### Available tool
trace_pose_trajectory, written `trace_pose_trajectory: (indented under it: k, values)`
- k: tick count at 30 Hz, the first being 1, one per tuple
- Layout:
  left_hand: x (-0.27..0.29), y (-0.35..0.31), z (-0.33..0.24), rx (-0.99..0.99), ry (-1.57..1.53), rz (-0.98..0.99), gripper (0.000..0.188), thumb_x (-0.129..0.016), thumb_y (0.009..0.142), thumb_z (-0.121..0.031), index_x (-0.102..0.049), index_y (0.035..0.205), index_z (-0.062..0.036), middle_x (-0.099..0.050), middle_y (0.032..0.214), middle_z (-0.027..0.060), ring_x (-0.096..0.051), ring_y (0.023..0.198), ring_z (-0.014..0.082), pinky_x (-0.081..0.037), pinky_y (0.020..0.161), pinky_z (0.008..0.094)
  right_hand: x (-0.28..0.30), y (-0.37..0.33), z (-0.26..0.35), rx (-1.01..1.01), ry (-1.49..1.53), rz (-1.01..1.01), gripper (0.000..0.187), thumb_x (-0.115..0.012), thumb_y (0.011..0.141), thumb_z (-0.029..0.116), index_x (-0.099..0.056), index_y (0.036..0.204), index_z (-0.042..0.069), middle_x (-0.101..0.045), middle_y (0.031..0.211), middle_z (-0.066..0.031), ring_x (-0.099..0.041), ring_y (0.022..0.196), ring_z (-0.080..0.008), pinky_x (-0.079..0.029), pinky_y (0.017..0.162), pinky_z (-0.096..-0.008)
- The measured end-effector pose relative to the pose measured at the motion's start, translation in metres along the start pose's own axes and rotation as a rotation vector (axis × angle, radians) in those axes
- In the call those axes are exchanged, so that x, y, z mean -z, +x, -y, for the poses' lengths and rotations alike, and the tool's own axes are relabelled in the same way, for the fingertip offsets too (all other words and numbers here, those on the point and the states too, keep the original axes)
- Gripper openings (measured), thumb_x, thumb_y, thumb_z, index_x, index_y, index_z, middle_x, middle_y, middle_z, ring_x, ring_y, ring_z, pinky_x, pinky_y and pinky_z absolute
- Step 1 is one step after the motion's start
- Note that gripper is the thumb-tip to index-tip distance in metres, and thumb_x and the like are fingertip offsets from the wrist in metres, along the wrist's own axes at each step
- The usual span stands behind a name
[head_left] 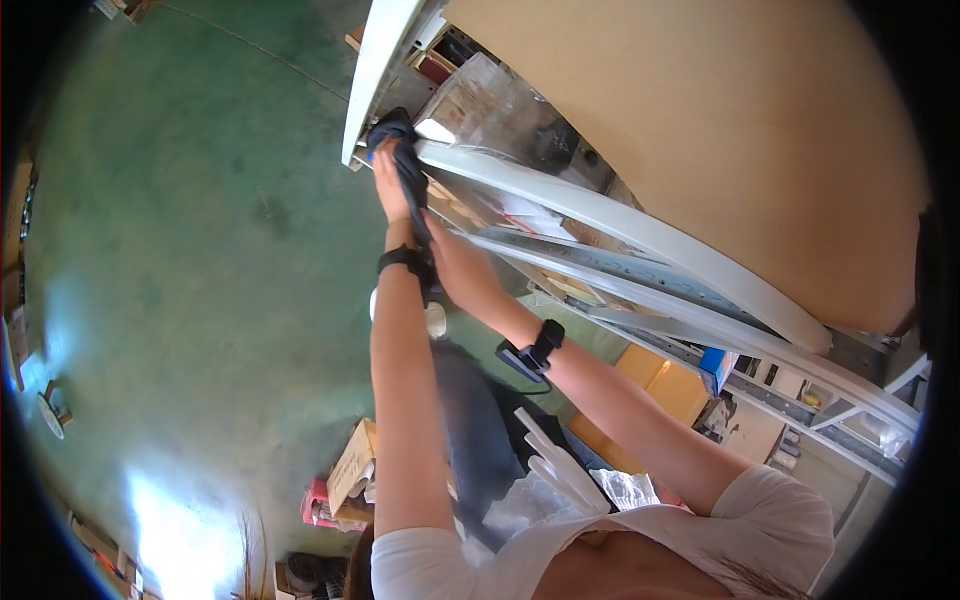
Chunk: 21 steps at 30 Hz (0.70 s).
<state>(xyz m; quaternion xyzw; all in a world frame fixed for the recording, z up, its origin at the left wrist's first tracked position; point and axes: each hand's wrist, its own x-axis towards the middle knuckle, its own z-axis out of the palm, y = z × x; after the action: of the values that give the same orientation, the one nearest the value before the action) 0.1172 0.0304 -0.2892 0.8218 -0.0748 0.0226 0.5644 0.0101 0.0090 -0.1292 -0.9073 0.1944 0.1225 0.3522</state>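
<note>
Both my arms reach forward to the corner of a white metal shelf rack (540,180). A long black thing (408,172) stands between my hands; its kind is not clear. My left hand (390,185) presses along its left side, fingers stretched up toward its wider dark top, where a small blue spot shows. Lower down, my right hand (448,255) lies against its right side, most of the fingers hidden behind it. Black bands circle both wrists, and a small dark device (525,360) is strapped at the right one.
A large cardboard box (700,130) rests on the rack at the right. Beside it lies a clear plastic-wrapped package (480,105). Lower shelves hold papers and a small blue box (716,368). An open carton (355,470) and a red crate stand on the green floor (220,250).
</note>
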Motion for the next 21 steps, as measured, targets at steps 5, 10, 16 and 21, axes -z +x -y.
trace_pose_trajectory:
  k: [5,10,16,21]
  values:
    - [0.004,0.019,0.010,0.045,-0.061,0.102,0.045,-0.044,0.077,-0.006,-0.037,0.121,0.0004,-0.041,0.123,0.0189,-0.036,0.116,0.0373,-0.026,0.100,0.0392,-0.008,0.026,-0.005,0.085,-0.021,-0.068,0.043,-0.043,0.084,0.006,-0.036,0.126,0.007,-0.056,0.087,-0.0247,-0.054,0.078,-0.0402,-0.042,0.065,-0.0441]
    - [0.011,0.016,0.026,0.019,0.012,0.206,0.043,-0.035,0.083,-0.008,-0.033,0.125,0.0028,-0.035,0.130,0.0185,-0.030,0.123,0.0334,-0.021,0.104,0.0382,-0.002,0.019,0.009,0.053,0.045,0.051,0.043,-0.042,0.083,0.006,-0.036,0.126,0.007,-0.055,0.091,-0.0248,-0.052,0.083,-0.0402,-0.041,0.069,-0.0443]
    - [-0.001,-0.034,-0.081,-0.018,-0.165,0.173,0.034,-0.034,0.081,-0.001,-0.041,0.114,0.0044,-0.044,0.120,0.0163,-0.034,0.119,0.0320,-0.018,0.105,0.0432,0.050,-0.066,-0.007,-0.103,0.037,0.013,0.039,-0.042,0.088,0.010,-0.037,0.127,0.006,-0.052,0.111,-0.0215,-0.052,0.100,-0.0339,-0.043,0.083,-0.0366]
    - [-0.013,-0.053,-0.162,-0.204,-0.133,0.063,0.029,-0.036,0.076,-0.004,-0.051,0.100,0.0009,-0.049,0.103,0.0188,-0.042,0.104,0.0343,-0.030,0.094,0.0402,0.110,-0.126,-0.005,-0.052,0.145,-0.080,0.039,-0.045,0.089,0.010,-0.038,0.127,0.003,-0.049,0.120,-0.0179,-0.049,0.110,-0.0214,-0.039,0.087,-0.0276]
